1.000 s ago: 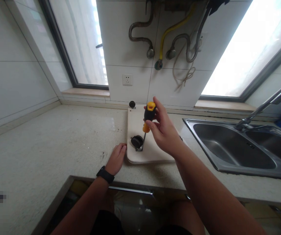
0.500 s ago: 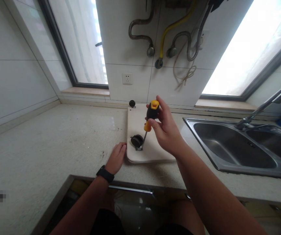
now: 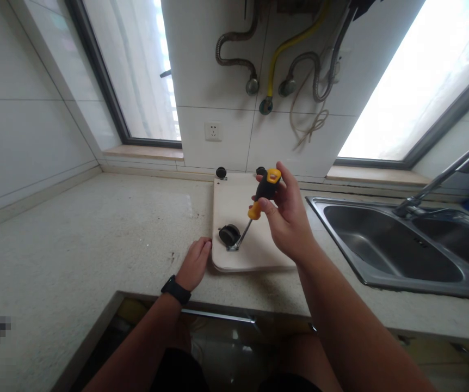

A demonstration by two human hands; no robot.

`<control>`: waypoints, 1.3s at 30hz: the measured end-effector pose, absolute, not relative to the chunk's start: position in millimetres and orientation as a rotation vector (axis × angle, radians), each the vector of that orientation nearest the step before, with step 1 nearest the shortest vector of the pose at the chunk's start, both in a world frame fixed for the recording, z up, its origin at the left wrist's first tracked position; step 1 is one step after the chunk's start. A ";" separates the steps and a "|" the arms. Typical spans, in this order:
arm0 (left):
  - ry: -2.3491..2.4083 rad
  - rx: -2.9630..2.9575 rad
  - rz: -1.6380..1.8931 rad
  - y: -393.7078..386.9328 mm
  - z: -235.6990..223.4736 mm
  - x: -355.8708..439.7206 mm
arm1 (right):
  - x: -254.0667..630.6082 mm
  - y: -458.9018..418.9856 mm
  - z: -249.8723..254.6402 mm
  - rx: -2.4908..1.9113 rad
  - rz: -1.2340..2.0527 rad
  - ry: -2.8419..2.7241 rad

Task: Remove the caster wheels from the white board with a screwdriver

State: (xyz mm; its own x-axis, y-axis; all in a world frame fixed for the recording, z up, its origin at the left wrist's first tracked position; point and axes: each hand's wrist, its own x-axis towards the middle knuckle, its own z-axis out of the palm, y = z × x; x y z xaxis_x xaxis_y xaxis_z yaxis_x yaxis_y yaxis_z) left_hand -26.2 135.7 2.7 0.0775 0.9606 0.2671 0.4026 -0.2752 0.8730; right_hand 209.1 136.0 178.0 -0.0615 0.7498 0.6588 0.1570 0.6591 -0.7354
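A pale board (image 3: 259, 256) with rounded corners lies flat on the worktop. On its near left corner stands a black caster wheel (image 3: 229, 234) with a metal mounting plate (image 3: 233, 248). My right hand (image 3: 289, 218) is closed round a yellow and black screwdriver (image 3: 267, 185), which leans to the right. Its metal shaft reaches down to the caster's plate; whether the tip sits in a screw is too small to tell. My left hand (image 3: 196, 261), wearing a black watch, grips the board's left edge near the front corner, its fingertips against the side.
Two more casters (image 3: 221, 173) show at the board's far edge, one partly behind my right hand. To the right is a steel double sink (image 3: 360, 272) with a tap (image 3: 442, 177). Hoses and a yellow pipe (image 3: 273, 65) run down the tiled wall above a socket (image 3: 213, 131).
The screwdriver's handle has tilted to the right with my right hand, while its tip stays at the caster's plate. A far caster has come into view. My left hand has not moved.
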 end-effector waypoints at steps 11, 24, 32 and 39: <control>1.373 1.726 1.195 134.3 2.8 -24.8 | 227.3 109.2 139.6 -0.793 0.757 -0.867; 1.418 1.581 1.410 69.5 39.1 -19.2 | 245.6 43.2 100.1 -0.901 0.747 -0.383; 1.203 1.649 1.105 12.5 54.7 6.0 | 234.6 29.4 82.0 -0.940 0.860 -0.331; 1.240 1.663 1.092 3.5 50.3 8.9 | 227.0 18.2 72.1 -0.928 0.883 -0.345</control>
State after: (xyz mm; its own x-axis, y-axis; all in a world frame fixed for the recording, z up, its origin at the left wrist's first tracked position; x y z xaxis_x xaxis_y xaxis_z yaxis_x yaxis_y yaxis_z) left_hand 8.9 3.5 50.3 0.1563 0.9707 0.1826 0.3043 -0.2233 0.9260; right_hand 227.0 18.2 72.1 0.6125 0.7840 -0.1009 -0.5082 0.2928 -0.8099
